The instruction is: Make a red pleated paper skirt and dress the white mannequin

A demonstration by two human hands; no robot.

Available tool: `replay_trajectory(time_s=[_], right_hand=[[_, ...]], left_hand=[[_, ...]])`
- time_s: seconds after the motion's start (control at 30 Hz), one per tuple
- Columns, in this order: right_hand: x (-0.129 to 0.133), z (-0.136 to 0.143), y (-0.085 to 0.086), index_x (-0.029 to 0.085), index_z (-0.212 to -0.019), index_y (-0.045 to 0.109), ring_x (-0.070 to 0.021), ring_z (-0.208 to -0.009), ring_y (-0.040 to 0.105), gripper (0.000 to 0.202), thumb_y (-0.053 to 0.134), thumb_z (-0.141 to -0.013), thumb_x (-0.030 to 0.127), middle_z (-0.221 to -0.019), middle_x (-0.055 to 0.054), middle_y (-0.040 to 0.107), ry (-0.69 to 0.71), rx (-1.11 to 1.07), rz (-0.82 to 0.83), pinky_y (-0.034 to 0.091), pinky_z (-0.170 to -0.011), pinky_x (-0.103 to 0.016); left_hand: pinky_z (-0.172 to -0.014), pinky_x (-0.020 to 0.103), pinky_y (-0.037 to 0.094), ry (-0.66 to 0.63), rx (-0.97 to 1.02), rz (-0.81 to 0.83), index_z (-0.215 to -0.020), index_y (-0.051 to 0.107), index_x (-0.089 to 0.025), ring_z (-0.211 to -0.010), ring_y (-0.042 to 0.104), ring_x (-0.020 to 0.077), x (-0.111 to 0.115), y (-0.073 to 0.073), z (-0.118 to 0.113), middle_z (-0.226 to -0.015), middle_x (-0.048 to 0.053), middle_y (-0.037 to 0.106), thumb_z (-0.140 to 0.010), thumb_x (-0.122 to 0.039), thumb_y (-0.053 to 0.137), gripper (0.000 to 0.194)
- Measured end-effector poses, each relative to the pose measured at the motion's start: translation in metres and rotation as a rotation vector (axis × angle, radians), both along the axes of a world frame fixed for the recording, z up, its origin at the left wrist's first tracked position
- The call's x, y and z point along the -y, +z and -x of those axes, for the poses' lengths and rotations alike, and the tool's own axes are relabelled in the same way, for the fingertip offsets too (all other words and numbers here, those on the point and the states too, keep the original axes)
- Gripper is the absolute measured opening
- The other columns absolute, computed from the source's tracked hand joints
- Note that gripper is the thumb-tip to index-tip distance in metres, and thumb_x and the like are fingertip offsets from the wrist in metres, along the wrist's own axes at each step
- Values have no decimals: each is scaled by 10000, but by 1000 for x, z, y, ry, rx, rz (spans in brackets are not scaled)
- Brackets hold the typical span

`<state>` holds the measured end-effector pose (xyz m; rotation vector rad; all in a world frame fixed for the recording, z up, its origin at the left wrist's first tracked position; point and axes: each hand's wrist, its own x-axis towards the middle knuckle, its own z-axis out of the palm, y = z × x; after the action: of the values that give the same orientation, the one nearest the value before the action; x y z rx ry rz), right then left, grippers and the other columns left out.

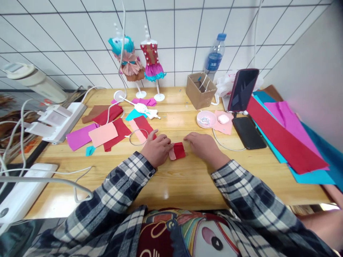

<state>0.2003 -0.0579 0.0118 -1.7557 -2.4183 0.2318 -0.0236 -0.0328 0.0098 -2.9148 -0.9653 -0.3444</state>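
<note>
A small piece of crepe paper (179,150), red with a pale pink strip along its left side, lies flat on the wooden table. At its upper left edge rest the fingertips of my left hand (157,150), which is palm down with its fingers spread. Just right of the piece, apart from it, my right hand (205,148) lies low with its fingers bent and drawn together. What those fingers hold, if anything, is hidden. A thin ring-shaped loop (129,136) lies beside my left hand, partly over red and pink paper strips (142,126).
Two dressed mini mannequins (154,66) stand at the back, with a bare white one (146,109) lying before them. Rightward are a cardboard box (200,92), pink bead dish (206,123), propped phone (243,89), black flat device (249,132) and long crepe sheets (289,139). Power strips (57,123) and cables sit left.
</note>
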Motion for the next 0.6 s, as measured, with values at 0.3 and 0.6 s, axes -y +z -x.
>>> replay_trajectory(time_s=[0.3,0.6], right_hand=[[-9,15,-7,242,-929,675,-173,-823,627,110,594,-894,308,-945,-29,658,-49,-112,39,373,-600,-266],[6,13,-6,193,-931,619,-161,-767,591,218,420,-990,261,-947,-64,636,135,54,-171,298,-571,-294]], left_hand=[[-1071,560,271,7,66,44,-1004,711,-254,-984,583,250,0,-4,1,-924,56,708,-871,-211,491,261],[-885,434,405,319,270,423,-969,724,-244,-990,583,246,-10,-5,-4,-1010,56,686,-876,-469,555,296]])
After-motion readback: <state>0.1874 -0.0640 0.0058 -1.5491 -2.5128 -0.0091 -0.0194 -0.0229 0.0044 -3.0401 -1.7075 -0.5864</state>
